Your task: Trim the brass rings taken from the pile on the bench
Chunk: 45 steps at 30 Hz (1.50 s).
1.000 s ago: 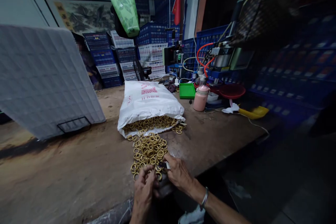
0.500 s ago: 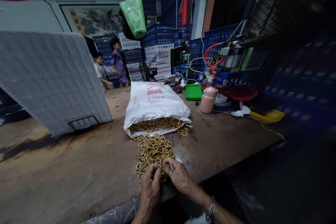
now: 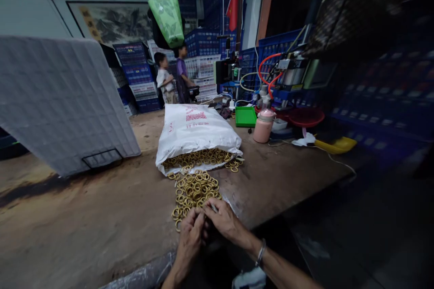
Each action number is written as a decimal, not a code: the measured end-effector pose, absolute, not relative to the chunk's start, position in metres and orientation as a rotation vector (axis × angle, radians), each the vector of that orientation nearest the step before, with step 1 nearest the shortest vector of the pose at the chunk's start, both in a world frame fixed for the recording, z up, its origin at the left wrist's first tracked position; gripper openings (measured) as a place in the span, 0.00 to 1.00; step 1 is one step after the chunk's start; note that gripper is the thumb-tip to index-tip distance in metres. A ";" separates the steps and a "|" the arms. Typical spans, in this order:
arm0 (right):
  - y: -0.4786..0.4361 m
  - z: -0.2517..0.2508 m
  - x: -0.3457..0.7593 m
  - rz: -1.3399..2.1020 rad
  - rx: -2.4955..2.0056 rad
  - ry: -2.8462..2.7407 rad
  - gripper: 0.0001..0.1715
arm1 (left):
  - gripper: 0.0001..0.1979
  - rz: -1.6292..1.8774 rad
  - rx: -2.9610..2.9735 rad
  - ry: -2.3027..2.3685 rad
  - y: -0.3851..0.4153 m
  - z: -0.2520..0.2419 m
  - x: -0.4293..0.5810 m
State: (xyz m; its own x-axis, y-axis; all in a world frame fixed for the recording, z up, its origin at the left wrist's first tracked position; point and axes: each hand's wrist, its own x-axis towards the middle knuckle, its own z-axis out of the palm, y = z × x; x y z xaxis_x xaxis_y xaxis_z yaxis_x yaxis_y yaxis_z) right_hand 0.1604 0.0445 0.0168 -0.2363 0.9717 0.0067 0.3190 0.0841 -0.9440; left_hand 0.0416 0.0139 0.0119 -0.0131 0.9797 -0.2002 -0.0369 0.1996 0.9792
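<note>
My left hand (image 3: 190, 231) and my right hand (image 3: 224, 220) meet at the near edge of a pile of brass-coloured rings (image 3: 195, 188). Both are closed, with thumbs and fingertips pinched close together. What the left fingers hold is hidden. A small thin greyish piece shows at the right fingers, too small to name. Behind the pile lies a white woven sack (image 3: 200, 133) with red print. Its open mouth faces me, full of the same rings, and several have spilled onto the table.
On the brown table (image 3: 135, 216) a grey padded panel (image 3: 64, 104) stands at left. To the right are a green tray (image 3: 245, 117), a pink bottle (image 3: 264, 126), a red dish (image 3: 305, 117) and a yellow scoop (image 3: 337, 144). Two people (image 3: 166, 76) are beyond the table, before stacked crates (image 3: 140, 74).
My hands have drawn closer together, the right moving left to the left fingertips. The two people in the background have moved right. The view has shifted slightly.
</note>
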 end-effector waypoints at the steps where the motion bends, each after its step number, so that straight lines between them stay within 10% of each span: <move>1: 0.044 0.018 0.160 1.175 -1.287 -1.656 0.14 | 0.18 1.087 1.022 1.269 0.013 0.013 0.040; 45: 0.059 0.013 0.205 0.435 -1.831 -2.119 0.11 | 0.17 1.162 0.599 1.078 -0.008 0.029 0.037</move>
